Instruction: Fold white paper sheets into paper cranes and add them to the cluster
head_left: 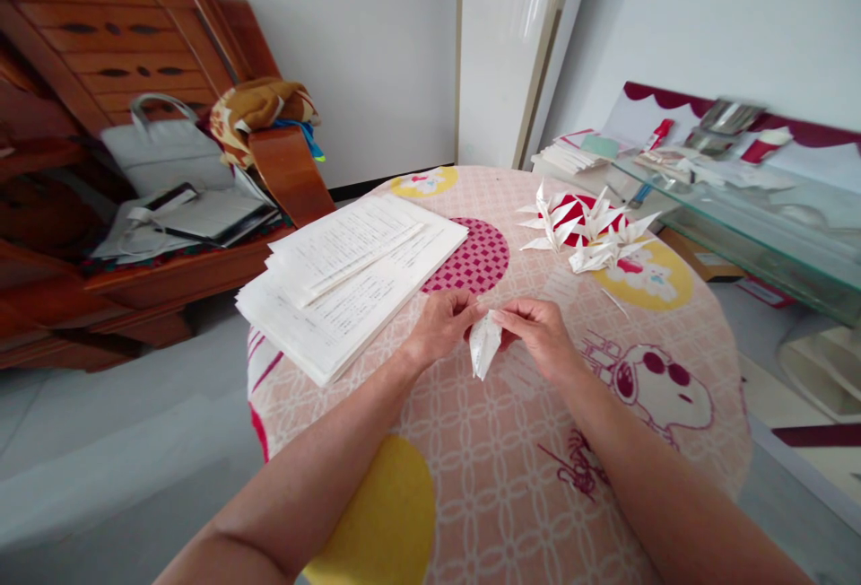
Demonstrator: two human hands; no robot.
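Note:
Between my two hands is a small piece of folded white paper, shaped like a narrow kite with its point toward me. My left hand pinches its upper left edge. On the other side, the thumb and fingers of my right hand grip the upper right edge. The paper is held over the middle of the round table. Several folded white paper cranes sit in a group at the far right of the table. Fingertips behind the paper are partly hidden.
A stack of printed paper sheets lies on the table's left side. A thin paper strip rests near the cranes. Right of the table stands a glass shelf with assorted items. A wooden bench holding a grey bag is at left.

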